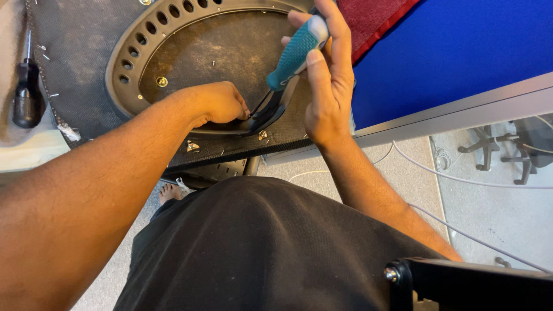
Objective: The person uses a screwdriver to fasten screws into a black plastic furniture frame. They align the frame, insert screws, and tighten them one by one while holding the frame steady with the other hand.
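My right hand [327, 80] grips a tool with a teal handle [295, 53], its dark forked metal tip [271, 112] pressed against the near rim of an oval black plastic frame [129, 52] with a row of holes. My left hand [218, 102] is closed on that rim right beside the tip. The frame sits on dark fabric-covered board [75, 40], the underside of a seat, with brass screws [162, 82] in it.
A black-handled screwdriver [26, 92] lies at the far left. A blue panel [461, 46] with a grey edge and red cloth [374, 17] lie to the right. White cables [461, 178], chair bases [507, 150] and my bare foot [170, 193] are on the grey floor.
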